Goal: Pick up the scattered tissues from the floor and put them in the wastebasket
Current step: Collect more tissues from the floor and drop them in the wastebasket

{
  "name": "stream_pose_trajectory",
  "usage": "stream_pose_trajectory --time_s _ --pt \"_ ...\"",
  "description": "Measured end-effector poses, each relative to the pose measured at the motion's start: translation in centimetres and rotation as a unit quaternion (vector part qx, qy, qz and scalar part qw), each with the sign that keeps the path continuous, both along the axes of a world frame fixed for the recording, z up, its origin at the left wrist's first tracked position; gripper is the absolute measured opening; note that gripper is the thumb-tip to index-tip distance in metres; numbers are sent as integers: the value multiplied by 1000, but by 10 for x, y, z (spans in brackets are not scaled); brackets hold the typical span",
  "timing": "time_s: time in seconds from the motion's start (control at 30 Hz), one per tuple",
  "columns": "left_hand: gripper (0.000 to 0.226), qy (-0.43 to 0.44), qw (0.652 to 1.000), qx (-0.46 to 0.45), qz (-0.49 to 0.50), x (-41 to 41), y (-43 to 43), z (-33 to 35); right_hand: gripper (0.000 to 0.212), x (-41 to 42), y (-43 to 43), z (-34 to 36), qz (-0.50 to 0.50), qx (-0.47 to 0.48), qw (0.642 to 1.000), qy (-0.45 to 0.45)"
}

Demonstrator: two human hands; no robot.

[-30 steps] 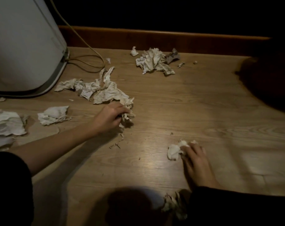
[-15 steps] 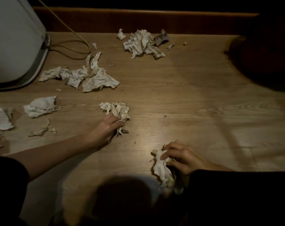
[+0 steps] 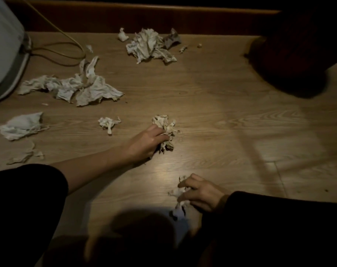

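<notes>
My left hand [image 3: 147, 142] rests on the wooden floor, closed around a crumpled wad of tissue [image 3: 166, 130]. Closer to me, my right hand [image 3: 199, 193] grips another bunch of white tissue [image 3: 178, 199] that hangs below its fingers. Loose tissues lie about: a small scrap [image 3: 108, 122] left of my left hand, a long spread pile [image 3: 77, 87], a crumpled heap [image 3: 150, 46] by the far skirting board, and a folded piece [image 3: 21, 125] at the left. A dark round shape [image 3: 298, 54] at the upper right may be the wastebasket; it is too dark to tell.
A white appliance [image 3: 4, 51] stands at the far left with a cable [image 3: 63, 53] looping over the floor. A wooden skirting board [image 3: 163, 18] runs along the back. Small tissue bits [image 3: 23, 157] lie at the left. My dark-clothed legs fill the bottom.
My left hand has dragged its tissue wad to the right, leaving a small scrap behind. My right hand stays closed on its tissue near my body. The view has shifted.
</notes>
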State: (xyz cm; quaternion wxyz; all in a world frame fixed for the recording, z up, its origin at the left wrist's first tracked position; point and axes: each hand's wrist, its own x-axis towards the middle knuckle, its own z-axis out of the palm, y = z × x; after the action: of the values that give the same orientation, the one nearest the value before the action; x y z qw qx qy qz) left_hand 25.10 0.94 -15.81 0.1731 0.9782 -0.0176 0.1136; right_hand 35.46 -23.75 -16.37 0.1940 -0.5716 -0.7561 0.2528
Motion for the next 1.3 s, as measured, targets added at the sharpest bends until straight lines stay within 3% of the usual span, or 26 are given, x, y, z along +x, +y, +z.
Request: stream_pose_trajectory --time_s 0.13,0.37,0.5,0.6,0.73,0.8,0.87,0.97,1.07,1.17,1.3 --pt "39 -1 999 -17 38 29 16 16 18 44 41 18 -172 -3 985 -3" --pt "29 -65 985 -67 147 167 55 112 25 167 123 106 -380 74 922 -13" --pt "31 -148 982 -54 106 273 60 189 28 261 129 189 -455 145 877 -53" --pt "29 -194 976 -70 76 356 46 245 26 331 115 249 -514 229 823 -76" --pt "25 -234 968 -78 34 447 4 300 15 408 97 292 -578 244 771 -106" --pt "29 -219 971 -88 24 483 -17 311 15 438 91 292 -617 228 746 -103" --pt "40 -131 986 -99 4 512 -34 309 13 459 83 284 -652 202 726 -85" --pt "51 1 996 -83 -30 535 -45 296 29 469 77 276 -665 105 737 -52" --pt "45 -55 994 -89 -20 525 -35 292 25 463 80 281 -697 75 709 -75" --pt "36 -102 992 -78 -6 489 -8 301 24 439 90 288 -694 170 693 -92" --pt "34 -85 996 -5 33 409 55 315 24 376 144 294 -568 277 768 -105"
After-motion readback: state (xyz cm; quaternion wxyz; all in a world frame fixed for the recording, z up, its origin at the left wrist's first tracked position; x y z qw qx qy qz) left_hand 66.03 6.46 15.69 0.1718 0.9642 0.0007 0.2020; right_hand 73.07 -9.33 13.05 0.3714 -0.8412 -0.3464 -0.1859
